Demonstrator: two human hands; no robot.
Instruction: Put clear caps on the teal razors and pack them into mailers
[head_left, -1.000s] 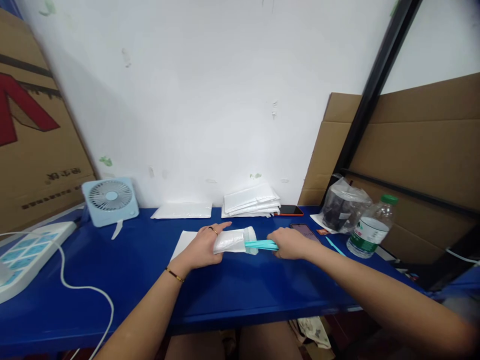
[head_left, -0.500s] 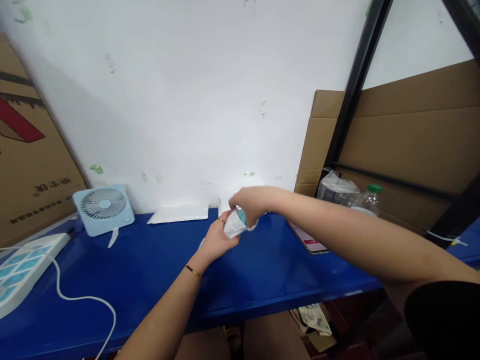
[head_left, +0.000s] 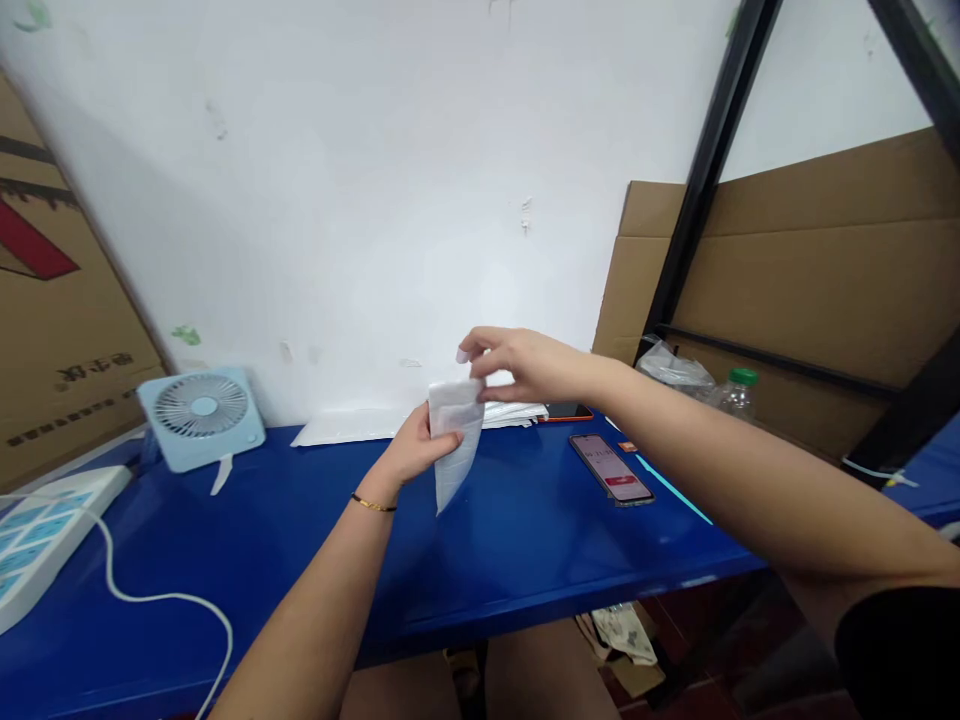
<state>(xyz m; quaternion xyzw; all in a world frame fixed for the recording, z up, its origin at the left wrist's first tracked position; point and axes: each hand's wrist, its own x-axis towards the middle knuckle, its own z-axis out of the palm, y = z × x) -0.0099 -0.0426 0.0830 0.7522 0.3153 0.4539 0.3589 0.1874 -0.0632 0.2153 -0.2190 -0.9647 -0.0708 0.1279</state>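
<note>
A translucent white plastic bag (head_left: 457,425) hangs in front of me over the blue table (head_left: 517,540). My left hand (head_left: 420,443) is closed on its left edge, thumb across the front. At the bag's top right corner is my right hand (head_left: 510,362), its thumb and fingers curled close to the edge; whether they grip it I cannot make out. Behind the hands, flat white packets (head_left: 514,413) lie against the wall, with another white sheet (head_left: 349,427) to their left.
On the left are a light blue fan (head_left: 202,415), a white power strip (head_left: 52,530) and its cable. To the right lie a phone (head_left: 611,470), a dark phone with orange edge (head_left: 566,412), a bottle (head_left: 739,395) and a clear bag (head_left: 675,370). A black rack post (head_left: 690,230) stands behind.
The bag, bunched and open with something teal inside before, now hangs flat with its face toward me. My right hand has risen out of its opening, and the phone is uncovered.
</note>
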